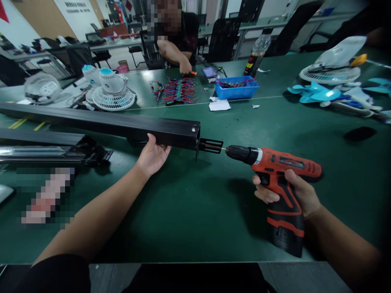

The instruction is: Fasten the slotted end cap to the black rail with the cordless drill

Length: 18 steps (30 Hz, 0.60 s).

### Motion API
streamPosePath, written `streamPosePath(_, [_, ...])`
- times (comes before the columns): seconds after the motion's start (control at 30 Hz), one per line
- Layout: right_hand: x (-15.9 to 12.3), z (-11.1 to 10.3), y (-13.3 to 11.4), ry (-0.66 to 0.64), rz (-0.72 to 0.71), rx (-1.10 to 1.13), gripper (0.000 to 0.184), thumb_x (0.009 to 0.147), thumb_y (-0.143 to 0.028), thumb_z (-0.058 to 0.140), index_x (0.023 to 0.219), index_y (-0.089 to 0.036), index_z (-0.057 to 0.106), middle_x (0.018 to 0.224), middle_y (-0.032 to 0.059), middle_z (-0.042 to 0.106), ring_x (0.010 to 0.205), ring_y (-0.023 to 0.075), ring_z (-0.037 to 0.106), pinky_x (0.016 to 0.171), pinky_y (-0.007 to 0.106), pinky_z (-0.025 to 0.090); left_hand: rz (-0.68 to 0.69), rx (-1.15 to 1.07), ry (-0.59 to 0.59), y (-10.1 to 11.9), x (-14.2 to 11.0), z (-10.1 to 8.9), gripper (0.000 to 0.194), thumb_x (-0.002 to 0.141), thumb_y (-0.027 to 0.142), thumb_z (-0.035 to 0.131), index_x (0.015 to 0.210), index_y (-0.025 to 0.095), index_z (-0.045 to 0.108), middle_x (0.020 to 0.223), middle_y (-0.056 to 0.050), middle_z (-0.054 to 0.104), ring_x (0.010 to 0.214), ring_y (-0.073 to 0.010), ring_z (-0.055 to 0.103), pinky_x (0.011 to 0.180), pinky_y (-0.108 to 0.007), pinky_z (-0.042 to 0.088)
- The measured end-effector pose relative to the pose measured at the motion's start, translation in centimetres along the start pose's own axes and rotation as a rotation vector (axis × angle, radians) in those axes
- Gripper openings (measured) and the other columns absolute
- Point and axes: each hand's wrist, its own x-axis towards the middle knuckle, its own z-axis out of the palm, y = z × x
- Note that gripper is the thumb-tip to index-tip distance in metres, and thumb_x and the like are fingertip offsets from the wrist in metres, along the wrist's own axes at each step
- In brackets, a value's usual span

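My left hand point(152, 155) grips the underside of a long black square metal tube point(100, 122) near its right end, holding it above the green table point(189, 211). A small slotted black bracket point(211, 145) sticks out of the tube's open end. My right hand point(290, 191) is wrapped round the handle of a red and black cordless drill point(279, 179). The drill's bit points left and touches the bracket.
More black and silver rails point(45, 148) lie at the left. Across the table a person's hand point(185, 67) works by a bundle of coloured wires point(179, 90). A blue bin point(236, 87), a spray can point(255, 59), a white fan point(111, 91) and fan parts point(330, 75) stand farther back.
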Motion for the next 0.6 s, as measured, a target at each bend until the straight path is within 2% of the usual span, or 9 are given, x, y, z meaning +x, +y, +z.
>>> streamPosePath(0.17, [0.2,0.4,-0.1,0.013,-0.028,0.001,0.059,0.098,-0.081,0.100,0.115,-0.025,0.100,0.064,0.0027,0.069,0.055,0.0174,0.043,0.051,0.033,0.048,0.036,0.042,-0.033,-0.3,0.4,-0.9,0.056,0.133,0.061,0.066,0.180,0.032,0.074,0.133,-0.004,0.098,0.125,-0.0230,0.093,0.125,-0.036,0.071])
streamPosePath(0.27, [0.2,0.7,-0.3,0.025,-0.044,0.003,0.059,0.096,-0.080,0.103,0.112,-0.024,0.100,0.067,0.0035,0.071,0.054,0.0154,0.043,0.052,0.032,0.049,0.073,0.076,-0.037,-0.3,0.6,-1.2,0.069,0.126,0.076,0.072,0.177,0.031,0.076,0.134,-0.007,0.097,0.132,-0.0294,0.091,0.125,-0.042,0.071])
streamPosePath(0.37, [0.2,0.9,-0.3,0.044,-0.070,0.009,0.055,0.093,-0.079,0.106,0.107,-0.026,0.097,0.080,0.0054,0.080,0.054,0.0128,0.044,0.051,0.031,0.051,0.117,0.090,-0.022,-0.1,0.7,-1.1,0.082,0.118,0.090,0.074,0.174,0.030,0.079,0.138,-0.011,0.097,0.141,-0.0348,0.089,0.124,-0.045,0.071])
streamPosePath(0.47, [0.2,1.1,-0.2,0.063,-0.093,0.020,0.052,0.093,-0.076,0.107,0.111,-0.029,0.095,0.091,0.0059,0.086,0.053,0.0117,0.044,0.050,0.032,0.053,0.145,0.087,-0.022,0.1,0.9,-1.0,0.088,0.114,0.097,0.073,0.170,0.029,0.080,0.141,-0.010,0.097,0.145,-0.0353,0.088,0.125,-0.045,0.071])
streamPosePath(0.6, [0.2,1.5,-0.3,0.084,-0.108,0.031,0.049,0.093,-0.072,0.109,0.115,-0.031,0.095,0.090,0.0054,0.087,0.051,0.0120,0.044,0.048,0.032,0.053,0.143,0.101,-0.035,0.0,1.3,-1.6,0.086,0.114,0.099,0.072,0.164,0.030,0.083,0.140,-0.010,0.097,0.142,-0.0349,0.088,0.125,-0.046,0.071])
